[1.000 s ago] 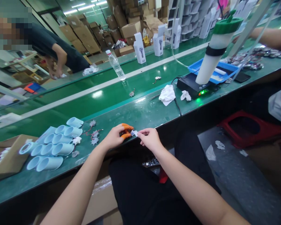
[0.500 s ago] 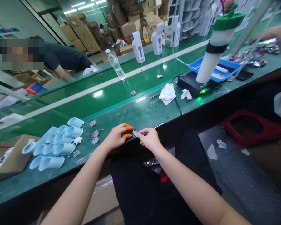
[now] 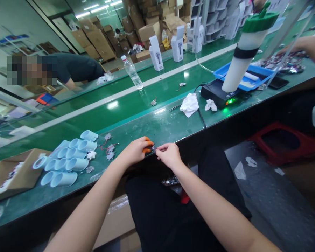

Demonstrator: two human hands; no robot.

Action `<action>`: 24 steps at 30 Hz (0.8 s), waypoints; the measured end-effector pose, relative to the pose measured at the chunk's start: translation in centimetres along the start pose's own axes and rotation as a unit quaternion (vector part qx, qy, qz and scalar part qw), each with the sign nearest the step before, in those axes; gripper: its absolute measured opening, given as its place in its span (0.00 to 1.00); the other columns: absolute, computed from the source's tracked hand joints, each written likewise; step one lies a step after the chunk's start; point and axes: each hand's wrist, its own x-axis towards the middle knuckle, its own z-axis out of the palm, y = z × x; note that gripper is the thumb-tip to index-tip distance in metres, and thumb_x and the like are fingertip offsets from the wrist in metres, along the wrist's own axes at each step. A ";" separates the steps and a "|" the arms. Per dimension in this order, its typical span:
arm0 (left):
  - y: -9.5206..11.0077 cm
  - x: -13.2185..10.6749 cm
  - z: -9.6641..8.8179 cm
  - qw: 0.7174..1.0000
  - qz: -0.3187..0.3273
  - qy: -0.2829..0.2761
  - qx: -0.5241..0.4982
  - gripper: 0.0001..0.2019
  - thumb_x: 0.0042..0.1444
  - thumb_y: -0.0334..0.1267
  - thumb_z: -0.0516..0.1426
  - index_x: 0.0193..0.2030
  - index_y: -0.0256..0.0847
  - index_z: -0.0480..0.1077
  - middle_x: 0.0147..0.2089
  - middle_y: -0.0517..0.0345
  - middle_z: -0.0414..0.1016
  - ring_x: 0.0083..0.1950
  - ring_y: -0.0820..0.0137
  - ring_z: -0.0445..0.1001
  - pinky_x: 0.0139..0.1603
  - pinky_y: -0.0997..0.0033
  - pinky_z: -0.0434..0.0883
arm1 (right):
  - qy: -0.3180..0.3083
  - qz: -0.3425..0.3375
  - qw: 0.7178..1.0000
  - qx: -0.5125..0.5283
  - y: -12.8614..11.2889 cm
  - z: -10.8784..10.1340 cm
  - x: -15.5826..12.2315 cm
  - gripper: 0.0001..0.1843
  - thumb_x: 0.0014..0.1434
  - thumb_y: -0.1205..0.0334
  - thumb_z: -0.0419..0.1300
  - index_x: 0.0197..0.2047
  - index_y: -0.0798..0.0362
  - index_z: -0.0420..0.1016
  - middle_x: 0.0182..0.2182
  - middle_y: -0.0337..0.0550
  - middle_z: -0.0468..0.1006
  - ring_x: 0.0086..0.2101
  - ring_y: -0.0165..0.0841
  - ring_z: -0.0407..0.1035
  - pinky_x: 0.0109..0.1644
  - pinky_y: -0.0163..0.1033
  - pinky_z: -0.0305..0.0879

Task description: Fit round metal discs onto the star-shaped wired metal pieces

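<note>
At the near edge of the green bench, my left hand, with orange covers on its fingertips, is closed around a small silvery star-shaped part. Much of that part is hidden by the fingers. My right hand meets it from the other side, thumb and forefinger pinched together at the part's edge. Whatever lies in this pinch is too small to make out. Left of my hands, similar star-shaped parts with red wires lie on the bench, beside several light blue plastic cups lying on their sides.
A cardboard box stands at far left. Crumpled white tissue, a black box with green lights and a blue tray lie rightward. A water bottle stands beyond. One person bends across the line; another's arm reaches in at right.
The view has shifted slightly, moving the scene a little to the right. My hands stay together on the part, the left fingers closer to the right. The pale piece between them shows less.
</note>
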 end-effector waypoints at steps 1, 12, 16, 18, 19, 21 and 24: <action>-0.1 0.0 -0.2 1.000 -0.004 -0.001 -0.024 0.15 0.61 0.35 0.55 0.51 0.45 0.79 0.49 0.49 0.77 0.46 0.61 0.79 0.49 0.62 0.75 | -0.001 0.000 1.000 0.000 0.0 0.0 0.0 0.04 0.49 0.64 0.67 0.29 0.55 0.83 0.18 0.41 0.80 0.22 0.34 0.78 0.30 0.33 0.74; -2.1 -2.6 0.0 0.859 -0.171 0.257 -0.408 0.25 0.50 0.48 0.70 0.52 0.39 0.77 0.48 0.49 0.80 0.47 0.62 0.77 0.50 0.60 0.73 | -0.008 -0.031 0.999 0.044 -0.2 -2.0 -0.7 0.10 0.51 0.59 0.68 0.33 0.58 0.82 0.22 0.44 0.81 0.20 0.34 0.76 0.23 0.32 0.69; 1.2 -4.5 1.5 0.739 -0.126 0.331 -0.573 0.19 0.57 0.51 0.65 0.52 0.46 0.76 0.49 0.51 0.78 0.46 0.65 0.75 0.43 0.64 0.72 | 0.010 -0.068 0.997 0.047 -1.4 -5.1 -0.6 0.18 0.52 0.51 0.69 0.36 0.59 0.83 0.25 0.47 0.82 0.20 0.33 0.75 0.22 0.33 0.68; 3.6 -5.3 2.3 0.675 -0.104 0.333 -0.650 0.18 0.61 0.54 0.59 0.53 0.50 0.75 0.50 0.51 0.76 0.46 0.66 0.73 0.43 0.64 0.72 | 0.020 -0.081 0.995 0.046 -2.3 -6.7 -0.3 0.21 0.52 0.48 0.70 0.38 0.59 0.83 0.22 0.45 0.80 0.20 0.33 0.74 0.22 0.33 0.68; 4.8 -5.6 2.6 0.648 -0.100 0.333 -0.678 0.18 0.62 0.55 0.58 0.54 0.51 0.75 0.50 0.51 0.75 0.47 0.65 0.72 0.43 0.64 0.72 | 0.022 -0.087 0.995 0.046 -2.8 -7.5 -0.2 0.22 0.51 0.47 0.71 0.39 0.59 0.83 0.20 0.44 0.78 0.20 0.33 0.73 0.22 0.33 0.68; 6.9 -6.0 3.4 0.611 -0.098 0.333 -0.712 0.18 0.62 0.56 0.57 0.54 0.52 0.74 0.50 0.51 0.73 0.47 0.65 0.71 0.44 0.63 0.72 | 0.013 -0.099 0.994 0.047 -3.9 -8.5 -0.4 0.23 0.51 0.46 0.72 0.40 0.58 0.83 0.18 0.42 0.76 0.20 0.32 0.72 0.22 0.34 0.68; 9.2 -6.4 4.3 0.595 -0.093 0.339 -0.723 0.18 0.61 0.55 0.58 0.55 0.55 0.73 0.51 0.51 0.71 0.47 0.64 0.70 0.45 0.62 0.72 | -0.041 -0.107 0.992 0.054 -5.5 -8.9 -2.0 0.21 0.51 0.47 0.72 0.39 0.56 0.83 0.19 0.40 0.77 0.19 0.30 0.71 0.22 0.33 0.69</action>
